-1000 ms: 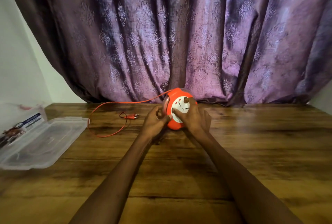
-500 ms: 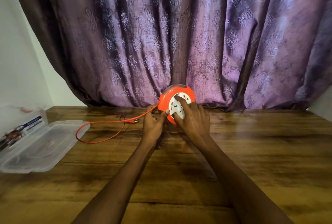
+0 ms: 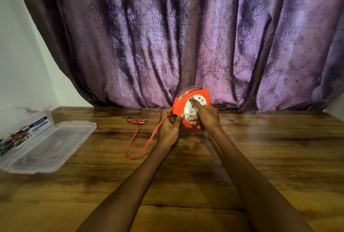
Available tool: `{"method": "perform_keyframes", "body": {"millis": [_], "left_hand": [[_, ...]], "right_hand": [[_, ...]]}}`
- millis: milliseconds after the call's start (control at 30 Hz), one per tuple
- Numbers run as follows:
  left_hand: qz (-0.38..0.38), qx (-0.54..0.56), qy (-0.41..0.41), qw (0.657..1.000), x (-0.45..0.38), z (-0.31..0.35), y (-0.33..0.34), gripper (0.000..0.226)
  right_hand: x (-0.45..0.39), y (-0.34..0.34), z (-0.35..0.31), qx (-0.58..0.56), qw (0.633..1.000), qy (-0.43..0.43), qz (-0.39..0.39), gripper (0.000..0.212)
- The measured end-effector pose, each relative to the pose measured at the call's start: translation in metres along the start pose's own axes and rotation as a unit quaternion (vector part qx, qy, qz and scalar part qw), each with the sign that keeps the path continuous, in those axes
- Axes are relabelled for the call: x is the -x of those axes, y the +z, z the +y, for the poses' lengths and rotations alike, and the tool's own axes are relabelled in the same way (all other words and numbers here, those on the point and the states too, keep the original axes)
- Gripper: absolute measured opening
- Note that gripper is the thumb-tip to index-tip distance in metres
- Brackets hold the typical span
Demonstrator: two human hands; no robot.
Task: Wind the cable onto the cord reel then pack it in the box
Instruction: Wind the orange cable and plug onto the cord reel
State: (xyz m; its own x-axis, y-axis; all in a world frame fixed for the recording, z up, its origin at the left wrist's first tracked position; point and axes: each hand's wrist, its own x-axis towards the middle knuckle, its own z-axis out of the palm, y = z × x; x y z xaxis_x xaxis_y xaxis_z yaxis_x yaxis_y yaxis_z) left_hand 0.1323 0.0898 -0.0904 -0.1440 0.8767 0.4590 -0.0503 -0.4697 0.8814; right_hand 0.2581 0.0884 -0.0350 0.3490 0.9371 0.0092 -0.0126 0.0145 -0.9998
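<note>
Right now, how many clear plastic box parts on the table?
2: the open box at the table's far left edge, a printed label inside, and its lid lying flat just right of it. Whether they are hinged together I cannot tell.

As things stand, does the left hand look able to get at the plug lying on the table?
Probably yes, once it lets go. The plug lies in the open on the table, just to that side of the left hand, nothing between them. But the hand is now holding the cord reel.
</note>
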Motion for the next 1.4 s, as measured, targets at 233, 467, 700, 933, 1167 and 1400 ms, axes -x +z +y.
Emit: {"method": "perform_keyframes", "body": {"millis": [233,467,700,933,1167,1400], "left_hand": [[0.056,0.039,-0.055,0.996,-0.021,0.001,-0.029,0.021],[0.002,0.03,-0.085,0.996,-0.032,0.002,-0.054,0.03],[-0.037,0.009,-0.083,0.996,-0.028,0.006,-0.05,0.026],[-0.032,-0.004,-0.07,0.997,-0.022,0.007,-0.041,0.022],[-0.01,0.041,-0.079,0.996,-0.005,0.008,-0.013,0.037],[-0.011,-0.026,-0.024,0.999,0.0,0.001,-0.005,0.042]], "right_hand": [[-0.002,-0.019,0.005,0.308,0.921,-0.238,0.008,0.03],[0.006,-0.016,0.015,0.542,0.633,-0.544,-0.102,0.042],[0.011,-0.017,0.016,0.622,0.579,-0.522,-0.071,0.041],[0.005,-0.018,0.017,0.614,0.591,-0.524,-0.008,0.053],[0.001,-0.004,0.018,0.475,0.82,-0.289,0.135,0.07],[-0.002,-0.007,0.021,-0.016,0.999,0.023,-0.023,0.05]]}}
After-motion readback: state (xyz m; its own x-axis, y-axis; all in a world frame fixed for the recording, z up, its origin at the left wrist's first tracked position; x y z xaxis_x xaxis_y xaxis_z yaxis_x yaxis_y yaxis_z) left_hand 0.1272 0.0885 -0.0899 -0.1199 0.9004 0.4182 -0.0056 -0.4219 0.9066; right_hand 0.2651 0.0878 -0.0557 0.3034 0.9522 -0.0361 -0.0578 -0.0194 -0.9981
